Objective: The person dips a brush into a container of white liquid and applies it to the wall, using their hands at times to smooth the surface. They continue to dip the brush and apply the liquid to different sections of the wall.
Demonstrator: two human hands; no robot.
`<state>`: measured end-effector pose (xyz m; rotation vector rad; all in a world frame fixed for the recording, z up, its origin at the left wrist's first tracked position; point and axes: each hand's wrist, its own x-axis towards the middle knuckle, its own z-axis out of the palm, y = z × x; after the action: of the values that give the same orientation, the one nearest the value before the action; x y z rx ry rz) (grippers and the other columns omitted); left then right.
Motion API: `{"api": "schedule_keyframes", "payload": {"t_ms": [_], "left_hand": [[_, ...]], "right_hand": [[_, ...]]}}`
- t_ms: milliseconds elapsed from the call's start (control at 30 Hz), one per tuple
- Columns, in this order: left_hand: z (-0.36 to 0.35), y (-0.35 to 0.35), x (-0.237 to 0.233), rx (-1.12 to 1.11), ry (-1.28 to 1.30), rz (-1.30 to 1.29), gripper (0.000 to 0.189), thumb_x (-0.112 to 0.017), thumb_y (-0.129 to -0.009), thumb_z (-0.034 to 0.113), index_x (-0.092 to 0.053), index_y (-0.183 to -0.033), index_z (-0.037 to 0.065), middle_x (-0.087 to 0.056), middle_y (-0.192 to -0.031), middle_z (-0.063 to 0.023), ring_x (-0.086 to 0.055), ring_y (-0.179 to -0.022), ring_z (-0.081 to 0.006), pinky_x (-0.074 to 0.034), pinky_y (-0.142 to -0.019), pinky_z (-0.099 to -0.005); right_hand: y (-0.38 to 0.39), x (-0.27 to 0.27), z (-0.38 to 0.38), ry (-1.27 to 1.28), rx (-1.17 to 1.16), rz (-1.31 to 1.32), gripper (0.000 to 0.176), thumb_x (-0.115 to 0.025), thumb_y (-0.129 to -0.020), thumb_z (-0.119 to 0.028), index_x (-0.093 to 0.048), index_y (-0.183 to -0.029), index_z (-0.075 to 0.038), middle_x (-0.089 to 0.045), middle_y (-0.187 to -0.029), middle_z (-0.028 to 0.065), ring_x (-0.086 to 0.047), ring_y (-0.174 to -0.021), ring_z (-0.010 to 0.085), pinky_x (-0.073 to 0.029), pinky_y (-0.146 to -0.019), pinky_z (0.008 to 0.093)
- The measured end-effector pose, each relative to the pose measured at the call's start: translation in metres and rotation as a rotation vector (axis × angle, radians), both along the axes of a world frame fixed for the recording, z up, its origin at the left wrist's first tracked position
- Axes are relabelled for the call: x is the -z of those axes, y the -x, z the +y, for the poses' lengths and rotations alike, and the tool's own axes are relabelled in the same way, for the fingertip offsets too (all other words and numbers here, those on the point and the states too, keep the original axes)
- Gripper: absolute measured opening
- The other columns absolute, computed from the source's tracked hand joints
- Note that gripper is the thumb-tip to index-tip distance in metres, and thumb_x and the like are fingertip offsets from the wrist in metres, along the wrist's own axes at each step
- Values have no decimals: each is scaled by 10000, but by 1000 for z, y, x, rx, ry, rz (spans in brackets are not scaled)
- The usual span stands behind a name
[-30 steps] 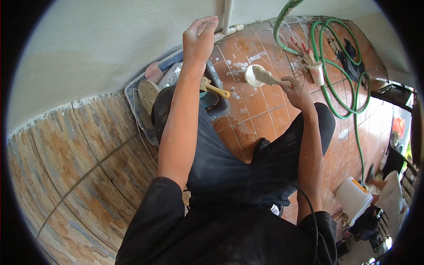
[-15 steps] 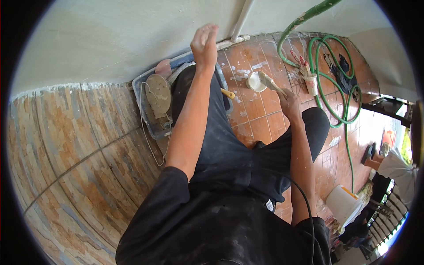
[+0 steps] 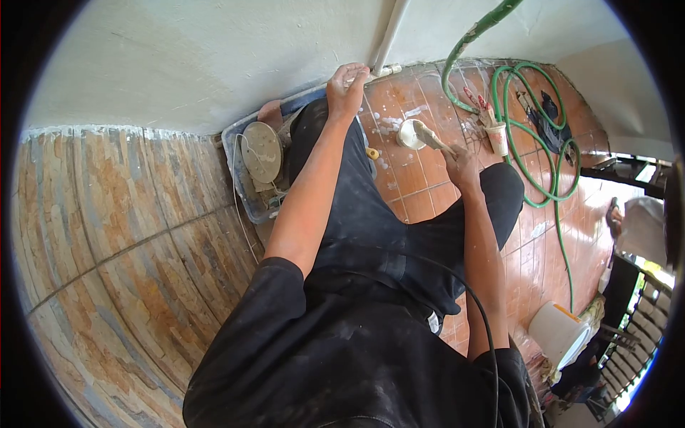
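Observation:
My right hand (image 3: 464,167) is closed around the handle of a paintbrush (image 3: 427,134). The brush's bristle end overlaps the right rim of a small round tub (image 3: 409,133) with white paint in it, which stands on the tiles. My left hand (image 3: 347,89) is held up beyond my knee, close to the painted wall (image 3: 235,64) and the foot of a white pipe (image 3: 391,36). Its fingers are loosely bent with the thumb apart, and nothing shows in them.
A grey bin (image 3: 251,203) with a round dusty lid-like piece (image 3: 262,152) stands by my left leg. Splashes of white dot the tile floor (image 3: 410,182). A green hose (image 3: 505,107) coils around a cup of tools (image 3: 497,138). A white bucket (image 3: 556,332) lies tilted at right, near another person (image 3: 638,225).
My left hand has come down and to the right, its fingers bending. The right hand and paintbrush have shifted slightly left and lower, staying at the tub. The view has turned a little.

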<state>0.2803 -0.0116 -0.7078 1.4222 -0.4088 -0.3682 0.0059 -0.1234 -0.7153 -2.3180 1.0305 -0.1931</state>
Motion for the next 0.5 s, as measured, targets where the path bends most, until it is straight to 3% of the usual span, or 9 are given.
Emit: {"api": "schedule_keyframes", "payload": {"t_ms": [333, 400, 500], "left_hand": [[-4, 3, 0, 35, -111, -78, 270, -655, -781, 169, -637, -954, -37, -677, -939, -140, -633, -929, -213, -468, -857, -313], [-5, 4, 0, 28, -96, -98, 202, -631, -807, 122, -648, -947, -22, -674, -915, -99, -620, -885, -147, -471, -814, -251], [-4, 5, -4, 14, -124, -91, 205, -629, -811, 118, -643, -952, -31, -672, -929, -102, -620, -888, -150, -468, -818, -249]], "right_hand": [[1, 2, 3, -2, 46, -19, 241, -615, -820, -244, -664, -857, -11, -605, -707, 236, -604, -672, 387, -453, -618, 446], [1, 1, 5, 13, 61, -46, 243, -617, -816, -241, -665, -848, -5, -601, -697, 241, -603, -650, 385, -454, -598, 437], [0, 1, 5, 19, 70, -55, 249, -621, -814, -239, -664, -848, 4, -602, -700, 245, -605, -647, 384, -456, -590, 433]]}}
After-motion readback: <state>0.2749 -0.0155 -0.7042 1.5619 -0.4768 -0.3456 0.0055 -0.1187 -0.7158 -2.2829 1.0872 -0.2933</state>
